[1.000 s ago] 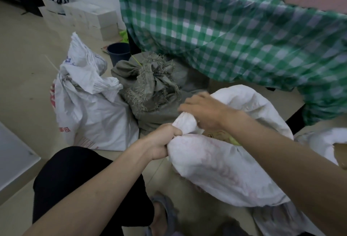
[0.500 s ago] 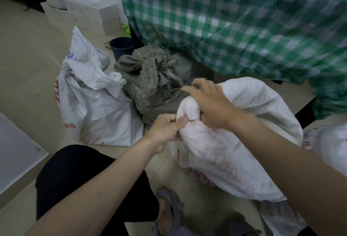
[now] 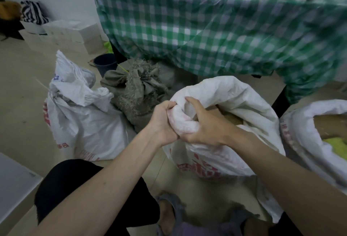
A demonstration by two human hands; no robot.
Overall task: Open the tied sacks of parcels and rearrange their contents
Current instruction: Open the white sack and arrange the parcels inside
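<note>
Your left hand (image 3: 164,123) and right hand (image 3: 201,126) both clutch the white sack (image 3: 234,142)'s rolled rim at 12 o'clock — likely to widen its mouth.

Your left hand (image 3: 162,123) and right hand (image 3: 201,126) sit side by side, touching, on the rolled rim of the open sack (image 3: 234,104) in front of you. Right of it, just beside, a second open sack (image 3: 308,128). Left of it a tied sack (image 3: 82,115); between and behind them a frayed tied sack (image 3: 137,93). Behind that a bucket (image 3: 105,64), then the table (image 3: 216,29). Boxes (image 3: 63,34) far left against the wall.
</note>
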